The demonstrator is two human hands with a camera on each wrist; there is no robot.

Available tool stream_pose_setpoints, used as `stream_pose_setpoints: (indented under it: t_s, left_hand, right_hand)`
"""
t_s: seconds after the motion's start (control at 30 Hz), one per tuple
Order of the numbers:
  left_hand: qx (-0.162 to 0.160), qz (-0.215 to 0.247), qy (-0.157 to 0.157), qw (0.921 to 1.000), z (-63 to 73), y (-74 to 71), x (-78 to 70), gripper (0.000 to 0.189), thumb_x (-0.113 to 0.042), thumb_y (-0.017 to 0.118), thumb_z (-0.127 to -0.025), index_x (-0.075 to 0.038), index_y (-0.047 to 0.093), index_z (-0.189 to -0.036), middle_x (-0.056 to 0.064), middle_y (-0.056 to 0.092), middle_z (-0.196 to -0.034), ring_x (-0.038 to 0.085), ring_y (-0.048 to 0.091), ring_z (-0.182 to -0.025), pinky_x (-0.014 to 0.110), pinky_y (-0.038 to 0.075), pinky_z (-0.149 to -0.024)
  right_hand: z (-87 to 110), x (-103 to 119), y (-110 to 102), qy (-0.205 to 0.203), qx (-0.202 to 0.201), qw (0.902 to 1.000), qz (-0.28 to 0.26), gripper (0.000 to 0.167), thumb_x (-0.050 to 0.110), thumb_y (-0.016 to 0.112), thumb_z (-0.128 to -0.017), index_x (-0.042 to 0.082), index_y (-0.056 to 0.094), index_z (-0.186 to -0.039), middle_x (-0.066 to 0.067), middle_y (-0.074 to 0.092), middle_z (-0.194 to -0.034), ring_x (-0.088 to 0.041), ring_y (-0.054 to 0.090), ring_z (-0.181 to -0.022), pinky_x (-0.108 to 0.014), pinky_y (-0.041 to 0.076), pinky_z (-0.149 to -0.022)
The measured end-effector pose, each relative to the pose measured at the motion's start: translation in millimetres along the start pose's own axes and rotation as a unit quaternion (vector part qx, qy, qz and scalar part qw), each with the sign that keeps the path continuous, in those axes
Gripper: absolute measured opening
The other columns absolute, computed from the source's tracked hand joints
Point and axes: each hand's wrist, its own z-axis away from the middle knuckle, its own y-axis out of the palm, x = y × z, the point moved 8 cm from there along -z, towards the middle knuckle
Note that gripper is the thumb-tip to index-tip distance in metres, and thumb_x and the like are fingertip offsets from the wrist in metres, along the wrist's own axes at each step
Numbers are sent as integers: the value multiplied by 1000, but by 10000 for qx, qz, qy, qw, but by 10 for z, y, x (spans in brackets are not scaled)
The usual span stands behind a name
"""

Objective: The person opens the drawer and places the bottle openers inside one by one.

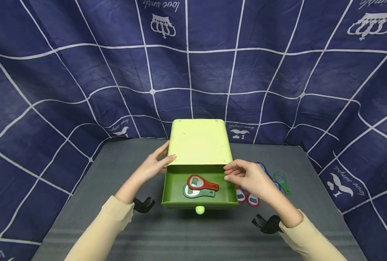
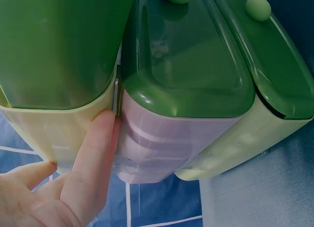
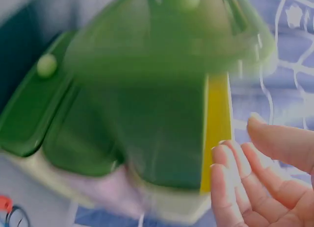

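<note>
A small cabinet point(image 1: 198, 141) with a pale yellow top stands in the middle of the table. Its green top drawer point(image 1: 175, 177) is pulled out, and in it a red bottle opener point(image 1: 202, 183) overlaps a green bottle opener point(image 1: 198, 193). My left hand point(image 1: 152, 166) rests against the cabinet's left side, fingers extended, thumb at the top edge. In the left wrist view, fingertips point(image 2: 105, 121) touch the pale yellow casing. My right hand point(image 1: 250, 177) hovers at the drawer's right edge, fingers loosely bent and holding nothing. The right wrist view shows its fingers point(image 3: 245, 183) beside the cabinet.
Right of the cabinet lie several red openers point(image 1: 253, 200), blue items point(image 1: 265, 169) partly behind my right hand, and a green ring-headed item point(image 1: 281, 181). Two lower tiers, a lilac one point(image 2: 162, 138) and a pale yellow one point(image 2: 216, 156), have closed green drawers. A blue curtain point(image 1: 209, 69) hangs behind.
</note>
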Motion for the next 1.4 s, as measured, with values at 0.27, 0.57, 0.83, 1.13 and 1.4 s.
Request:
stream_pose_setpoints:
  t_s: [0.27,0.57,0.83,1.13,1.4]
  left_hand:
    - [39,-13,66,10000,-23,-5,0,81,-39,58,-99,-21,8,-160,22,20,-162,44,55,-124,46,57,-91]
    - [27,-11,-42,10000,0,14,23,81,-41,58,-99,-23,9,-160,19,21,-162,43,57,-123,44,58,-90]
    - [37,4,-42,10000,12,31,29,80,-40,58,-99,-24,9,-160,19,22,-162,42,59,-121,45,58,-89]
    - [15,4,-2,10000,4,16,19,81,-42,58,-98,-23,10,-160,19,22,-162,42,58,-121,45,57,-90]
    - [0,-38,47,10000,12,-6,5,81,-42,58,-99,-22,9,-160,19,22,-162,43,57,-123,45,57,-90]
  right_hand:
    - [100,-512,-424,601,-732,9955,58,24,14,74,-89,4,70,-110,-11,74,-100,-13,70,-84,-22,56,-68]
    - [189,-1243,-355,1348,-810,9871,285,30,22,73,-91,1,69,-111,-13,74,-101,-16,71,-85,-23,54,-70]
    - [347,-1864,-72,1843,-832,9788,332,24,14,73,-89,-3,69,-105,-12,75,-92,-16,71,-79,-30,56,-67]
    - [485,-2198,85,2282,-997,9671,514,29,24,75,-88,0,70,-104,-10,74,-92,-14,67,-76,-28,51,-62]
    - [502,-2208,128,2472,-1534,9532,822,37,26,78,-83,-5,64,-99,-18,68,-89,-25,63,-76,-36,51,-64]
